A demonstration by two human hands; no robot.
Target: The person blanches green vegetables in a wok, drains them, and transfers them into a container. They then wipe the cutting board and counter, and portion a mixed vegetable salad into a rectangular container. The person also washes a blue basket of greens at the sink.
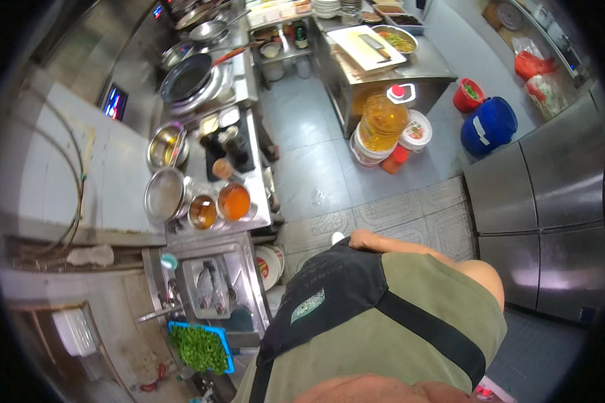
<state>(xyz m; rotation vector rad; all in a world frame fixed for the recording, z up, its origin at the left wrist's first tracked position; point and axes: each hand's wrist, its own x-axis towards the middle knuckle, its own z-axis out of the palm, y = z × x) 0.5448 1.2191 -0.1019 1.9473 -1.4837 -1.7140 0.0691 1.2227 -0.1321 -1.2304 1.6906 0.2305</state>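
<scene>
My right hand [364, 240] hangs low at the edge of my black apron [327, 297], which partly hides it. Whether its fingers are open or shut cannot be made out. My left hand is out of view. To the left, a metal sink [242, 257] holds a clear plastic tub [193, 284] with whole fish [206, 289] in it. Beside that is a blue basket [228, 352] heaped with chopped leafy greens [196, 347]. Metal pots of orange sauce [236, 203] and brown liquid [202, 212] stand on the counter beyond the sink.
A black wok [186, 78] sits on the stove. At the far table, a cleaver [374, 46] lies on a white cutting board [350, 43]. An oil jug [383, 121] on a bucket, a blue barrel [489, 126] and a steel refrigerator [534, 221] stand on the right.
</scene>
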